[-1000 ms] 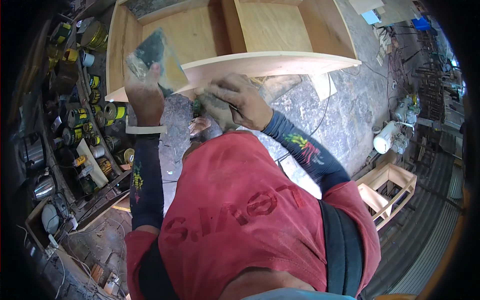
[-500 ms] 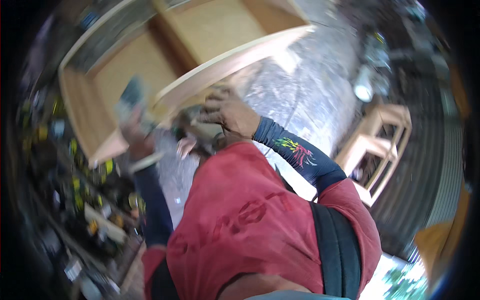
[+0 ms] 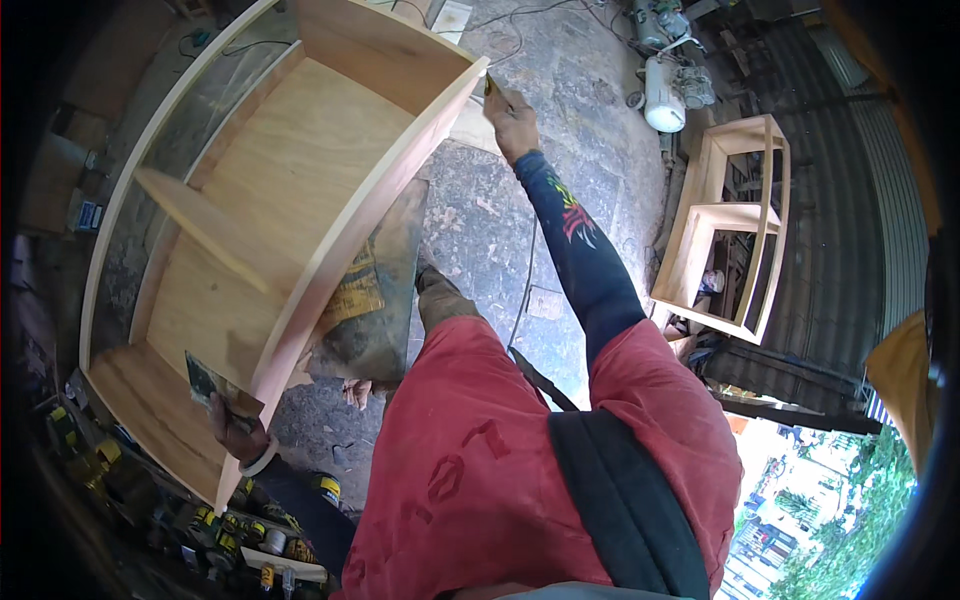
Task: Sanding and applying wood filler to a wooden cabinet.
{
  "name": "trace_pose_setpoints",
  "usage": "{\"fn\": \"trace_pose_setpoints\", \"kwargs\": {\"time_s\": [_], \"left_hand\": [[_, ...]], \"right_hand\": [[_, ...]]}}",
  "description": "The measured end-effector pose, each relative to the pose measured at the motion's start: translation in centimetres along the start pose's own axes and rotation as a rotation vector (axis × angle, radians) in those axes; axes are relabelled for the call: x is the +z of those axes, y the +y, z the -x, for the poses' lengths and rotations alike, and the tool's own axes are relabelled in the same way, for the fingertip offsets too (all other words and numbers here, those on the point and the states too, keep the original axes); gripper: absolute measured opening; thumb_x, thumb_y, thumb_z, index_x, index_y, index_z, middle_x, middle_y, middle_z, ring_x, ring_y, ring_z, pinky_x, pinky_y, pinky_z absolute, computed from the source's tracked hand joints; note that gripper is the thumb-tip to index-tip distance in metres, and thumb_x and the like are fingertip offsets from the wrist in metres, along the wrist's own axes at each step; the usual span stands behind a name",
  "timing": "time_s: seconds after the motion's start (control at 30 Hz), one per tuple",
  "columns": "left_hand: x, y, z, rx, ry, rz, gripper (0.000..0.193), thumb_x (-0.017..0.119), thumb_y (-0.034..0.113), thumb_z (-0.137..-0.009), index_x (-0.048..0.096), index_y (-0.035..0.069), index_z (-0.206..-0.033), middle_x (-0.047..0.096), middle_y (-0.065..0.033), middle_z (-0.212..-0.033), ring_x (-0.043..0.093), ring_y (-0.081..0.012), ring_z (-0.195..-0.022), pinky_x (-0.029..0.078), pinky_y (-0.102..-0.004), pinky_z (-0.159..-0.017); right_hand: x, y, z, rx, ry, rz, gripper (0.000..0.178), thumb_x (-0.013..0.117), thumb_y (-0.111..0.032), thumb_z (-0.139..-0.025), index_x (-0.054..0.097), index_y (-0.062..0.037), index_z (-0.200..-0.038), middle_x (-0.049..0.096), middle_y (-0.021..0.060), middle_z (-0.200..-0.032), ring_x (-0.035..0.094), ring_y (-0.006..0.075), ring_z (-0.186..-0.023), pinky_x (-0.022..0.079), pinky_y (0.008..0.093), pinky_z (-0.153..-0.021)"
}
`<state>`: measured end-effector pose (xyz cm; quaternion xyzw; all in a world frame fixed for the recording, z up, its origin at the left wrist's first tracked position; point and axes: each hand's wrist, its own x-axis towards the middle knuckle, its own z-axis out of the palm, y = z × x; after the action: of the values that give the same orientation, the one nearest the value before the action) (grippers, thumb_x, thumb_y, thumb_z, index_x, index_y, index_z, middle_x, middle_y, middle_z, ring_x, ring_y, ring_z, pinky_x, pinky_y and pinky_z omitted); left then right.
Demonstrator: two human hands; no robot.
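A large pale wooden cabinet frame (image 3: 340,235), open-topped with a divider inside, stands tilted at the left. My left hand (image 3: 240,438) is closed around a flat, wide-bladed putty knife (image 3: 208,380), over the cabinet's near end beside its long rail. At the far end of that rail, my right hand (image 3: 513,125) is closed by the corner. A small yellow-and-dark thing (image 3: 490,88) shows at its fingertips, too small to name.
A smaller wooden frame (image 3: 725,220) stands at the right against corrugated metal. Beyond it sits a white air compressor (image 3: 662,95). Cans and bottles (image 3: 225,540) crowd the lower left. A dark board with a yellow patch (image 3: 365,280) lies under the cabinet's rail.
My right hand has swung away from my body to the cabinet's far corner. My left hand has come nearer with the putty knife. The view has turned, so the cabinet appears steeper.
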<state>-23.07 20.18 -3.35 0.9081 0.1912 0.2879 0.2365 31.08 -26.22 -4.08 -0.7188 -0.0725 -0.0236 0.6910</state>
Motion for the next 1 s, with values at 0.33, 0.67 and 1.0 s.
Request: {"fn": "trace_pose_setpoints", "kwargs": {"time_s": [0.33, 0.67, 1.0], "left_hand": [[5.5, 3.5, -4.0, -1.130, 0.477, 0.953, 0.053, 0.061, 0.028, -0.099, 0.055, -0.006, -0.138, 0.057, -0.0179, -0.144, 0.060, -0.0267, -0.126, 0.052, -0.0429, -0.104], [5.5, 2.3, -3.5, -1.076, 0.438, 0.694, 0.053, 0.066, 0.031, -0.092, 0.062, 0.003, -0.136, 0.053, -0.0184, -0.148, 0.058, -0.0314, -0.128, 0.053, -0.0456, -0.102], [5.7, 5.6, -6.1, -1.192, 0.513, 0.781, 0.062, 0.071, 0.031, -0.092, 0.053, 0.002, -0.144, 0.052, -0.0159, -0.149, 0.058, -0.0311, -0.129, 0.053, -0.0448, -0.104]], "right_hand": [[3.0, 2.3, -5.0, -0.394, -0.078, 1.383, 0.073, 0.066, -0.010, -0.073, 0.054, -0.0156, -0.145, 0.053, 0.0154, -0.124, 0.049, 0.0390, -0.115, 0.043, 0.0591, -0.093], [3.8, -3.2, -9.2, 0.102, -0.186, 1.515, 0.046, 0.070, -0.021, -0.079, 0.068, -0.0136, -0.124, 0.057, 0.0076, -0.126, 0.051, 0.0361, -0.122, 0.042, 0.0726, -0.094], [4.3, -3.4, -11.0, 0.158, -0.170, 1.551, 0.046, 0.069, -0.022, -0.083, 0.064, -0.0128, -0.128, 0.054, 0.0085, -0.130, 0.049, 0.0393, -0.125, 0.042, 0.0737, -0.095]]}}
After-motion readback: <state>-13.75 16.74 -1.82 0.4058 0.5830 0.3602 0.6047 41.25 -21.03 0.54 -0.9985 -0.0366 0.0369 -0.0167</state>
